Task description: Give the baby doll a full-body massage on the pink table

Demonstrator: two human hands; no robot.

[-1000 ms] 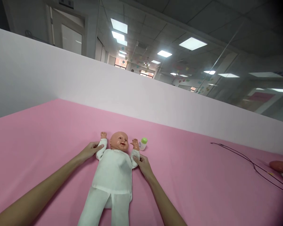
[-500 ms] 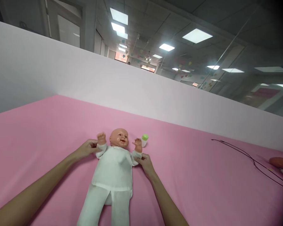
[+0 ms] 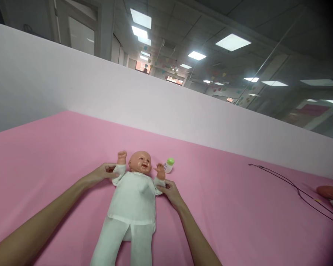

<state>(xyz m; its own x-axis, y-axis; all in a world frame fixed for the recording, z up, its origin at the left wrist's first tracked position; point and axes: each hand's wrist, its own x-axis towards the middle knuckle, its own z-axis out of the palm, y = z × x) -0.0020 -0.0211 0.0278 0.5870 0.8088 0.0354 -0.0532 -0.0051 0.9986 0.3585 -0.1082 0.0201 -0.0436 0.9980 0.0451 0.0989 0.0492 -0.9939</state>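
A baby doll (image 3: 131, 199) in a white top and white trousers lies on its back on the pink surface (image 3: 224, 199), its head toward the far wall. My left hand (image 3: 104, 173) pinches the white sleeve on the doll's arm at the left of the picture. On the other side, my right hand (image 3: 170, 190) has its fingers closed on the opposite sleeve, just below the doll's hand. Both doll hands stick up out of the sleeves. Close beside the doll's raised hand on the right is a small bottle (image 3: 170, 165) with a green cap.
Behind the doll a low white wall (image 3: 155, 107) runs along the surface's far edge. Thin black cables (image 3: 288, 181) lie at the right, near a brownish round object (image 3: 329, 192) partly out of view.
The doll's hand on the left has tipped upward and slightly right. Its other hand has shifted a little left, showing more of the bottle. Both my hands keep their hold.
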